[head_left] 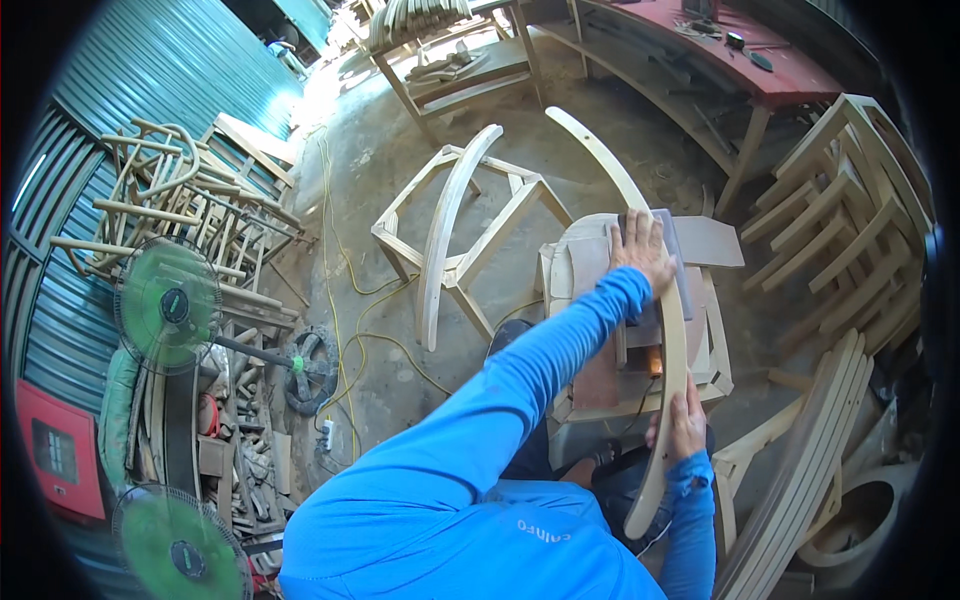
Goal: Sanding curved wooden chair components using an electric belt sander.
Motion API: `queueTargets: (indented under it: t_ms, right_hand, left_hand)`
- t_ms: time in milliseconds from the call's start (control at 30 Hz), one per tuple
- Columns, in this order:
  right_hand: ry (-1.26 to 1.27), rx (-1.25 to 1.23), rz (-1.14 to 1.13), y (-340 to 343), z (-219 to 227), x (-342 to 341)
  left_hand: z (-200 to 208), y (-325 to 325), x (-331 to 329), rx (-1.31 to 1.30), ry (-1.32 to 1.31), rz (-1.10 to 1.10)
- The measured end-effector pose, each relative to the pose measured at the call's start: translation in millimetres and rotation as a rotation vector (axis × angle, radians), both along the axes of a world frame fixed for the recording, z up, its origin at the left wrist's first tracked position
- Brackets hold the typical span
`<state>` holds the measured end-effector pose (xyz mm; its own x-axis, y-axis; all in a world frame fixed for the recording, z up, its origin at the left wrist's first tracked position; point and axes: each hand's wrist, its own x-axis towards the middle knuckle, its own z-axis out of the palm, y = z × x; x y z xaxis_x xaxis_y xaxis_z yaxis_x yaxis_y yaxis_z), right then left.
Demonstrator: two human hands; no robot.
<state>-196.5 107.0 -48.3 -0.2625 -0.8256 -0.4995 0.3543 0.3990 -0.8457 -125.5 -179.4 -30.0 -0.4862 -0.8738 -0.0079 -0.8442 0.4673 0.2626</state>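
A long, curved, pale wooden slat (673,345) slants in front of me, its far end rounded with a small hole near the tip. My left hand (643,250) lies over its upper half, with fingers stretched across the wood, pressing and holding it. Lower down, my right hand (686,420) closes around its edge, and part of the fingers is hidden by the wood. Under the slat is a wooden frame (718,345) bearing flat boards (595,255) and a grey panel (683,272). An orange glow shows beside the slat between my hands.
Another curved slat (441,235) rests across a wooden stool frame (510,225). Yellow cords (352,280) cross the floor. Two green fans (165,305) stand left, near piled chair frames (190,190). At right are stacked frames (850,200), long slats (800,460) and a red-topped bench (770,65).
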Motion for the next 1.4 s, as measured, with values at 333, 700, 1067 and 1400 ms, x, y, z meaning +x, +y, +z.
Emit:
queueTargets:
  t_ms: [333,700,1067,1400]
  right_hand:
    - [0.051,-0.149,-0.001,13,-1,5]
    - [0.161,0.014,0.036,108,8,-12]
    - [0.126,-0.219,0.056,-84,6,-1]
    - [0.033,-0.180,-0.016,84,-11,-12]
  left_hand:
    - [-20,-7,6,0.011,-0.036,-0.005]
    - [-25,99,7,-0.214,0.078,-0.039]
    - [6,-93,9,0.000,-0.029,0.017]
    - [-14,76,2,0.001,0.052,-0.065]
